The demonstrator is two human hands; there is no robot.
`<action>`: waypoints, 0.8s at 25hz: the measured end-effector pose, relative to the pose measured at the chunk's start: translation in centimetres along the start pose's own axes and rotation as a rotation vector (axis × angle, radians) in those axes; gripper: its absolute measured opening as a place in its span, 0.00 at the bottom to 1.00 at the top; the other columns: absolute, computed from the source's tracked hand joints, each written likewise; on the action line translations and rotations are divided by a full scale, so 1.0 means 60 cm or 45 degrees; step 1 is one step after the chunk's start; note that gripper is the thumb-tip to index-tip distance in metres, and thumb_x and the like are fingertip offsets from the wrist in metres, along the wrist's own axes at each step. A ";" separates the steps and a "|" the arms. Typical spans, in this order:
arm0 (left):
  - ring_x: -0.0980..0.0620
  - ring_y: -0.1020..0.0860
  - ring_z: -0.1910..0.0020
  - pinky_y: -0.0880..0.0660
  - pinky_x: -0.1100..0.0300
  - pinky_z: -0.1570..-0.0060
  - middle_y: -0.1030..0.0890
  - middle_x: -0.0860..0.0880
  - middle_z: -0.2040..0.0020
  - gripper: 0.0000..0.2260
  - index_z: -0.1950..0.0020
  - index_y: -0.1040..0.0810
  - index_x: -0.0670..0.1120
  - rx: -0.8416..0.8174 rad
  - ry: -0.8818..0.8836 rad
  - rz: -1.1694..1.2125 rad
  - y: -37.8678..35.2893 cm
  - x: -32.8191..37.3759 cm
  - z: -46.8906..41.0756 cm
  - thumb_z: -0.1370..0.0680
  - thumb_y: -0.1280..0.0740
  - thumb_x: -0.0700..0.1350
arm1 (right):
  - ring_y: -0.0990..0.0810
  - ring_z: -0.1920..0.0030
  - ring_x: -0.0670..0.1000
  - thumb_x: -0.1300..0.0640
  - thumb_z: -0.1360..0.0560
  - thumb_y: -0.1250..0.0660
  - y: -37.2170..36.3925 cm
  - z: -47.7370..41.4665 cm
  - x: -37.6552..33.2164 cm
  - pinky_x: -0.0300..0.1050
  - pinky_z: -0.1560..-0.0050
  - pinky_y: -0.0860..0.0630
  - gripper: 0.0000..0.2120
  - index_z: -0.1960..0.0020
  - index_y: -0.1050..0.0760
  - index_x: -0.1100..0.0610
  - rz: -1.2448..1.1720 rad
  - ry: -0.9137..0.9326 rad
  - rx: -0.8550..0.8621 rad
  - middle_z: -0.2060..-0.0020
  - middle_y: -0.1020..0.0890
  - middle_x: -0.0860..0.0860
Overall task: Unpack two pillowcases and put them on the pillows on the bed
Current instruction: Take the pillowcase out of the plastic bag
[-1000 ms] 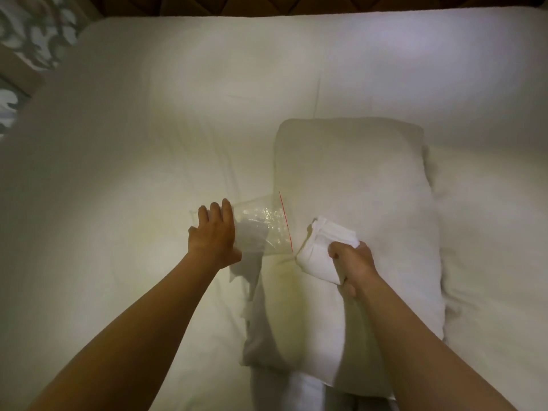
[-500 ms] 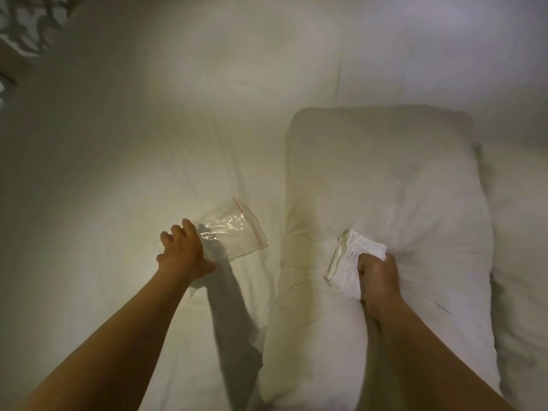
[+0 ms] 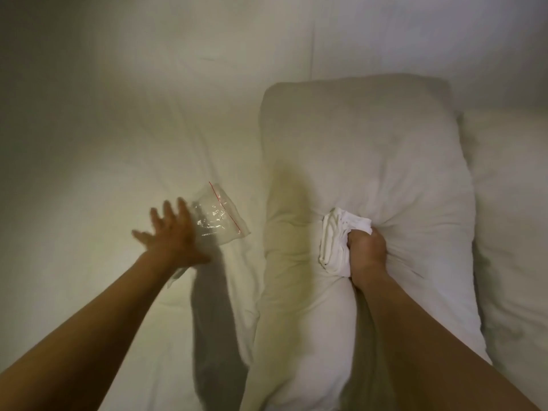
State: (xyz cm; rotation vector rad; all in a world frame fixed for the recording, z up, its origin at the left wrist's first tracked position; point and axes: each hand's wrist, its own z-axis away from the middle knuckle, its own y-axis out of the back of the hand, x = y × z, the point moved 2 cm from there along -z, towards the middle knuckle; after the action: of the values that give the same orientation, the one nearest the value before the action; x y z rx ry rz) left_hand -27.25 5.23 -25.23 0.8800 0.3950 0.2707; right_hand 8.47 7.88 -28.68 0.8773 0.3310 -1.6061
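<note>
Pillowcase (image 3: 338,241) of white cloth, folded into a thick wad with its layered edges showing, sits just right of the frame's centre, on top of a long, bare off-white pillow (image 3: 370,161). The right hand (image 3: 366,251) grasps the pillowcase from its lower right side, fingers clenched tightly round the cloth, and the fist bears down so that the pillow dents beneath it and creases fan out from the spot. That forearm runs in from the lower right corner of the frame. The pillow lies lengthwise, from the upper middle of the frame down to the bottom edge. Just beside it, along the right edge of the frame, lies a second plump white pillow (image 3: 510,232), the two touching along their sides. Left of centre, a small clear plastic zip bag with a thin red seal line (image 3: 221,216) lies crumpled on the white bed sheet (image 3: 89,143), apart from the first pillow. The left hand (image 3: 173,237) is over the bag's lower left end, fingers released, straight and spread wide; it is blurred, and I cannot tell whether the palm touches the plastic. Its forearm comes in from the lower left corner and casts a dark shadow on the sheet between the two arms. The wrinkled sheet fills the upper and left parts of the frame.
</note>
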 end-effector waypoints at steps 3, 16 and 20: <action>0.36 0.55 0.22 0.47 0.35 0.27 0.56 0.37 0.21 0.44 0.21 0.59 0.41 0.358 -0.560 0.144 0.039 0.146 0.085 0.24 0.40 0.63 | 0.23 0.63 0.53 0.51 0.29 0.38 0.005 -0.007 -0.005 0.45 0.60 0.28 0.10 0.65 0.24 0.54 -0.027 -0.058 0.040 0.65 0.20 0.50; 0.33 0.52 0.22 0.47 0.31 0.30 0.56 0.36 0.21 0.38 0.20 0.58 0.44 0.592 -0.411 0.328 -0.102 0.382 0.130 0.20 0.42 0.59 | 0.30 0.69 0.51 0.52 0.22 0.35 0.006 -0.045 -0.012 0.45 0.63 0.31 0.18 0.69 0.27 0.57 -0.300 -0.121 0.039 0.74 0.26 0.50; 0.32 0.57 0.23 0.49 0.31 0.30 0.60 0.34 0.22 0.42 0.22 0.65 0.42 0.559 -0.358 0.182 -0.099 0.393 0.123 0.21 0.44 0.63 | 0.29 0.70 0.51 0.57 0.22 0.37 0.013 -0.033 -0.018 0.42 0.67 0.33 0.14 0.66 0.26 0.58 -0.260 -0.066 0.002 0.70 0.25 0.51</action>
State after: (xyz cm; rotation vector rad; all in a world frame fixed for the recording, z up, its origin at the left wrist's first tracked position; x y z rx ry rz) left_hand -2.46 5.64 -30.96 1.3623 0.1279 0.1896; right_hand 9.90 9.72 -29.06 0.8226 0.3929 -1.8147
